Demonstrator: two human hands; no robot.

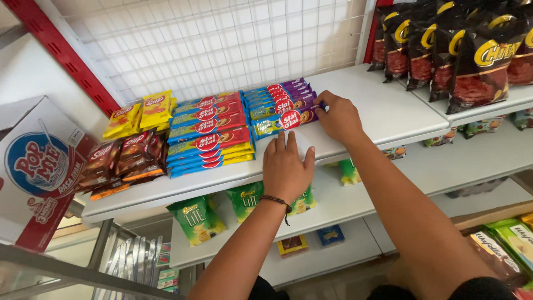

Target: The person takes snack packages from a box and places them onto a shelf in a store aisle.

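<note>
- The left hand [285, 169] lies flat, palm down, on the front edge of the upper white shelf [388, 114], fingers spread and gripping nothing; a dark braided band sits on its wrist.
- The right hand [340, 118] rests further back on the same shelf, its fingers curled onto the right end of a purple biscuit packet [298, 118], the frontmost of the purple packets.
- That packet lies lengthwise in a column of purple and blue packets [277, 103] near the middle of the shelf, touching its neighbours.
- Just left of it stands a stack of blue-and-red biscuit packets [208, 133], running from the rear grid to the front edge.
- Toward the left end of the shelf lie yellow wafer packets [141, 114] at the back and brown wafer packets [122, 158] at the front.
- A white wire grid [222, 39] forms the back of the shelf.
- Dark snack bags [472, 55] stand on the neighbouring shelf at the right.
- Green snack bags [197, 219] lie on the lower shelf beneath the left hand.
- A cardboard carton [39, 166] sits off the shelf's left end.
</note>
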